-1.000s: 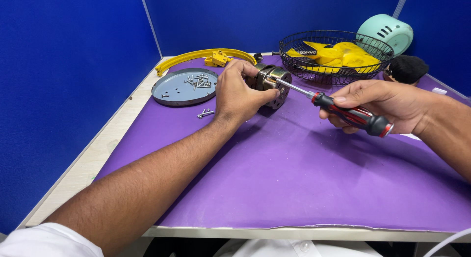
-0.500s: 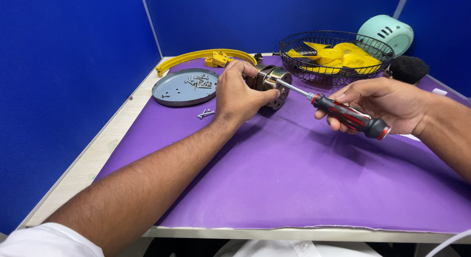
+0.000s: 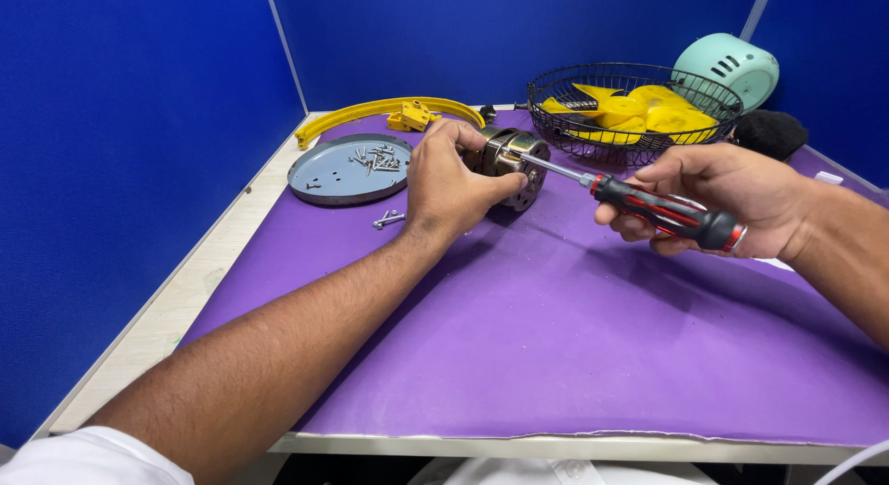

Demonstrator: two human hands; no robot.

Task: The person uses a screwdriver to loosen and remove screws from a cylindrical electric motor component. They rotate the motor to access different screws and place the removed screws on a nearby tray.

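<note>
Motor: a small round metal motor (image 3: 507, 163), brass-and-steel coloured with a ribbed rim, lying on its side on the purple mat (image 3: 574, 337) near the table's far edge, about midway across. I cannot make out the screw being worked.
Left hand: my left hand (image 3: 451, 184) is cupped over the motor from the near-left, fingers wrapped round its body, thumb on the near face. I judge the clamp is there to stop the casing rolling or turning under the driver.
Screwdriver: a red-and-black handled screwdriver (image 3: 667, 212), its steel shaft slanting up and left so the tip meets the motor's top right face.
Right hand: my right hand (image 3: 722, 200) is closed round the handle, fingers curled under, thumb on top; held low and off to the right, I think so the shaft lines up with the screw.
Dish: a shallow grey round dish (image 3: 349, 168) left of the motor, just beside the left hand, with loose screws (image 3: 373, 158) gathered in it, likely kept there so they do not scatter.
Stray screws: two or so screws (image 3: 389, 219) lie on the mat, just near of the dish.
Yellow arc: a curved yellow plastic piece (image 3: 389, 114) along the far edge behind the dish.
Basket: a black wire basket (image 3: 556, 87) at the far right, holding yellow blades (image 3: 639, 110).
Housing: a pale green housing (image 3: 732, 68) behind the basket, at the far right corner.
</note>
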